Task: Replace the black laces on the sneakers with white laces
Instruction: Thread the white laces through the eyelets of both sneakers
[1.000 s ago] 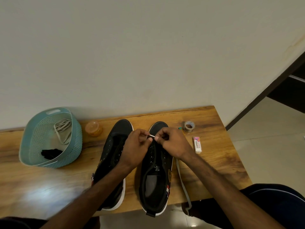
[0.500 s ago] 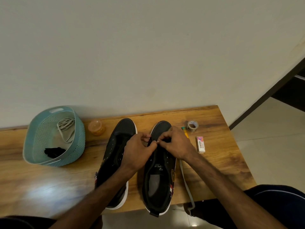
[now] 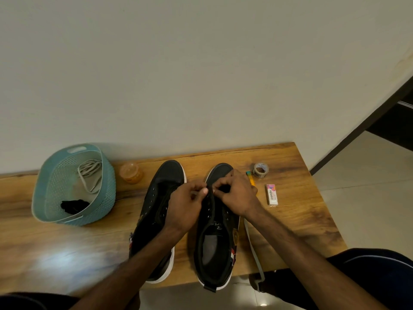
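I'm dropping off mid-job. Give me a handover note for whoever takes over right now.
Left hand: pinches the eyelet flap of the right-side sneaker near the toe.
Right hand: fingers curled at the same eyelets, apparently on the white lace, which trails beside the shoe and off the table edge.
Basket: holds a spare white lace and a black lace.
Done: this sneaker's visible eyelets look bare of black lace.
Left: thread the white lace through it. The other sneaker looks black-laced, so strip and relace it.
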Available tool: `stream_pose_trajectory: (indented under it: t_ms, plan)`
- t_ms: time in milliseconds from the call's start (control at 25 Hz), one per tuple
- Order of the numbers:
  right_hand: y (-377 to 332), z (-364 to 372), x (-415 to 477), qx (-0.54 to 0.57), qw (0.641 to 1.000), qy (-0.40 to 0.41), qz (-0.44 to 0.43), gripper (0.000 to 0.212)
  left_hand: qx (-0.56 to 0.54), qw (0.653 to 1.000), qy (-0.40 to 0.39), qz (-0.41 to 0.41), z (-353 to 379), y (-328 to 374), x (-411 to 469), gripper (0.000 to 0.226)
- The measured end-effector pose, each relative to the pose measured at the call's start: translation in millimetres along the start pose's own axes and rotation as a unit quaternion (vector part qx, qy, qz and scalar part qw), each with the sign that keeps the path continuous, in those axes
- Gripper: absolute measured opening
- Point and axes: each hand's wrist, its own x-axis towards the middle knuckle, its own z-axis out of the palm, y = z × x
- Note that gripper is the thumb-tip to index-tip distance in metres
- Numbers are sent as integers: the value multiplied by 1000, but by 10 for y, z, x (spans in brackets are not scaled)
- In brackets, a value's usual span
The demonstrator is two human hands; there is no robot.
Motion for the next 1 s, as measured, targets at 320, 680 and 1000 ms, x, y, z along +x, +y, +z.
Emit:
stream_pose_trajectory:
  t_ms: [320,680,1000]
  plan:
    - [-49,-134,-80,-103,992,-62,-37,35,0,998,44,-40,-83,27,41,4]
    - [-66,-122,-68,-110,990,-79,-29,40,-289,950,80,-85,-449,187,239,15]
    - [-76,-127,-65,-120,990,-76,-24,41,247,964,-32,97,-257,126,149,12]
